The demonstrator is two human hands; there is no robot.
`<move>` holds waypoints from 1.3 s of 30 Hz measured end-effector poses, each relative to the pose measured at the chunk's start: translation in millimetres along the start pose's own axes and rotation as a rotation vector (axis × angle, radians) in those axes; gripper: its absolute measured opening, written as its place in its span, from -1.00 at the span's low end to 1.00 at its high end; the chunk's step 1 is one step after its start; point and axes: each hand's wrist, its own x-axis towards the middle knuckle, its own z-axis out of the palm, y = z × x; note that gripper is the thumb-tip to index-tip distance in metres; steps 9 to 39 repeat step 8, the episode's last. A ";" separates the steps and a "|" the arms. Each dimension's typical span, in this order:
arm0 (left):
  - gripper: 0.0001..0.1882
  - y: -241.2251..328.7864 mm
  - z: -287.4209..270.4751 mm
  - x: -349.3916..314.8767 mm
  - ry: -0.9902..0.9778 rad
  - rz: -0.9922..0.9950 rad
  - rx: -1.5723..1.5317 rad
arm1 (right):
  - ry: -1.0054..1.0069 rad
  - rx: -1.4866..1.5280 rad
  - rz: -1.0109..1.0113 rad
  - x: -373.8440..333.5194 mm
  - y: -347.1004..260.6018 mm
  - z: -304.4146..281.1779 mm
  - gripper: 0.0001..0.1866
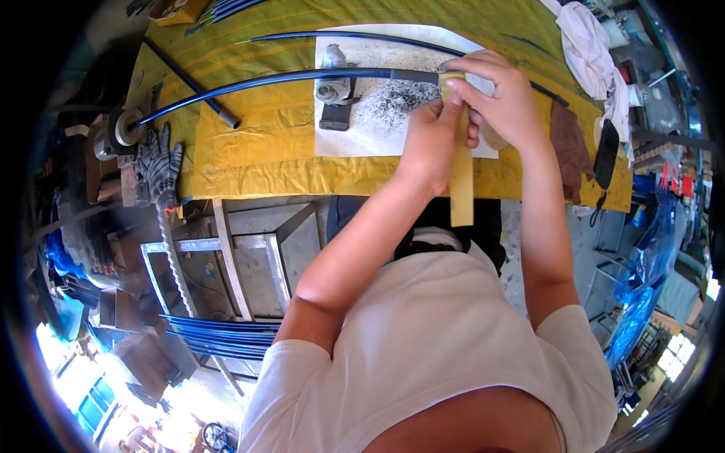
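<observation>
A long dark blue rod runs across the table, its grey end section reaching my hands. A yellowish strip that looks like tape is against the rod's end and hangs down past the table's front edge. My left hand pinches the strip just below the rod, thumb pointing up. At the rod's end, my right hand closes thumb and fingers on the strip where it meets the rod. Part of the rod's tip is hidden behind the fingers. White paper with black specks lies beneath.
A crumpled silver tube lies by a dark block on the paper. The rod's left end meets a round machine part, near a striped glove. A second blue rod lies behind; a brown cloth rests right.
</observation>
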 end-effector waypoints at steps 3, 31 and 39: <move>-0.76 -5.2 7.7 2.1 -0.017 -0.005 -0.048 | 0.018 0.136 0.204 -3.8 -14.2 -9.5 -0.74; -0.72 -1.5 13.2 -2.3 -0.072 -0.056 -0.091 | 0.089 0.017 -0.001 -12.6 -0.5 -15.8 -0.70; -0.72 -1.5 13.2 -2.3 -0.072 -0.056 -0.091 | 0.089 0.017 -0.001 -12.6 -0.5 -15.8 -0.70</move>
